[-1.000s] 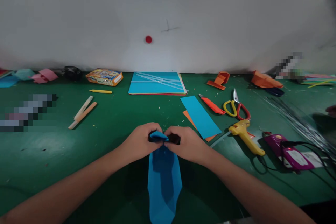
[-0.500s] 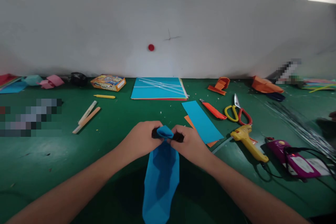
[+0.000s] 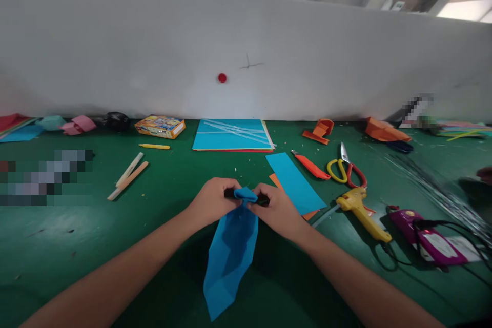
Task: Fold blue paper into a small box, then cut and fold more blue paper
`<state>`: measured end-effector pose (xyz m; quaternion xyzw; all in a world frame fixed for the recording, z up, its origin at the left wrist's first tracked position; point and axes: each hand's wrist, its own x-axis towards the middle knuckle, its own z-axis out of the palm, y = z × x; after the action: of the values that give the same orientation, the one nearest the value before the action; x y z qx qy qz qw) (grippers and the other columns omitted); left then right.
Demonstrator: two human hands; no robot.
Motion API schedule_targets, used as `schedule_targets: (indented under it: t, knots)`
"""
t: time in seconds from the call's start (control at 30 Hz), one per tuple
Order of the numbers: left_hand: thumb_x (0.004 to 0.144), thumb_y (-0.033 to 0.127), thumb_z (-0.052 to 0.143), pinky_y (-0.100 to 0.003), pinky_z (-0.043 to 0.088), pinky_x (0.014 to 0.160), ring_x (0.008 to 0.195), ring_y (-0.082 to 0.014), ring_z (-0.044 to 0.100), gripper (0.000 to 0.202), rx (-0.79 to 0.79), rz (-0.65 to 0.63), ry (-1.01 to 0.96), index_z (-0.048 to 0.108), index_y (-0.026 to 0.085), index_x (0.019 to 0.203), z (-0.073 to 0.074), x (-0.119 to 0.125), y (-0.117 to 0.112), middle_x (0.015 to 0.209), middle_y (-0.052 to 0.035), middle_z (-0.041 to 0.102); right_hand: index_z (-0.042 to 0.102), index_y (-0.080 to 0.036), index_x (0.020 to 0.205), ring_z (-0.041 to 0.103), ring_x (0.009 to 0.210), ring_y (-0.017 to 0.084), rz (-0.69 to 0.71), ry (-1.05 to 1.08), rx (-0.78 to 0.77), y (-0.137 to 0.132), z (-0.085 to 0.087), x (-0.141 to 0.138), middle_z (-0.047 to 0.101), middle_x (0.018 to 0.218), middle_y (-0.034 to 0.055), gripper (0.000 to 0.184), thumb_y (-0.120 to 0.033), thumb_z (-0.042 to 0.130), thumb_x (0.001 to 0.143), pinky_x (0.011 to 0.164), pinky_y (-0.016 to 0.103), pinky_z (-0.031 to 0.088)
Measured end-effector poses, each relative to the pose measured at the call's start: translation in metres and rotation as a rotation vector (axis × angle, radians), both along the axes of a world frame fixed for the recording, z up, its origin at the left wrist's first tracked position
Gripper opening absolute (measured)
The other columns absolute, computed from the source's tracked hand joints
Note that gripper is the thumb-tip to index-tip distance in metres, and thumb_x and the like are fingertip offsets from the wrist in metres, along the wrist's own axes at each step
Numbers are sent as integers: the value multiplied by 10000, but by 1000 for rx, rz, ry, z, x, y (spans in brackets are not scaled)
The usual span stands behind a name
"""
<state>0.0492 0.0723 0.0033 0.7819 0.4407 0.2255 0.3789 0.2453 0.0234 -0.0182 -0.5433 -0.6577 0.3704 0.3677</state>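
A long strip of blue paper (image 3: 231, 261) hangs down between my hands, its top end curled over into a small roll (image 3: 246, 195). My left hand (image 3: 215, 199) pinches the roll's left side with thumb and bent fingers. From the other side, my right hand (image 3: 275, 210) grips it the same way. Something dark shows at both ends of the roll inside the fingers; whether it is a rod or shadow I cannot tell. Right of my right hand lies a flat blue paper piece (image 3: 295, 182) over an orange one.
To the right lie a red cutter knife (image 3: 312, 166), scissors (image 3: 348, 166), a yellow glue gun (image 3: 359, 212) and a purple corded device (image 3: 428, 238). Blue sheets (image 3: 230, 136), a small box (image 3: 160, 126), a yellow pen-like stick (image 3: 154, 146) and two flat sticks (image 3: 128, 179) lie beyond the hands.
The curled end of the blue strip looks flatter and more folded over. Its lower end has swung left and risen into full view. The camera view has tilted up slightly.
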Motion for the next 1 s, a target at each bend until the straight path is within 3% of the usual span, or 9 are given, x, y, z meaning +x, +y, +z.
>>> schedule_targets:
  t: [0.13,0.37,0.57,0.8,0.9,1.0]
  knots:
    - [727,213,680,-263,444,623,732,-201,665,112,4,-18,30,736,175,816,-5,-4,4,760,-12,731,560,-229,743,536,633,157,4,-7,-6,1,1,1,602,686,-34,136,-278,676,793,553,260,356]
    - [737,191,678,-260,349,581,656,-184,603,54,75,-43,157,723,199,709,7,-8,2,665,9,670,577,-226,750,550,678,169,-7,-17,38,3,0,-2,617,723,-19,127,-252,692,798,583,271,357]
    - [774,188,669,-259,366,605,697,-193,635,67,126,-43,186,724,204,740,8,-6,1,721,0,709,645,-219,831,576,701,175,60,-97,55,6,4,0,649,766,-11,28,-221,673,833,600,274,370]
    - [725,192,694,-285,287,560,568,-180,531,212,163,-49,266,607,207,533,11,-8,1,571,0,584,518,-222,662,517,644,170,22,-126,62,5,1,-3,547,650,-30,207,-178,670,794,569,283,294]
    - [735,188,694,-286,323,588,595,-191,556,195,167,-48,250,630,206,551,10,-8,-1,590,-5,601,527,-223,667,503,638,166,19,-109,56,4,1,-3,534,643,-32,185,-176,660,785,565,281,295]
    - [768,207,697,-281,395,633,692,-208,633,81,149,-48,195,722,206,692,8,-9,-2,707,-14,695,556,-223,707,526,663,168,18,-73,48,4,1,-2,565,682,-26,129,-202,643,799,578,278,326]
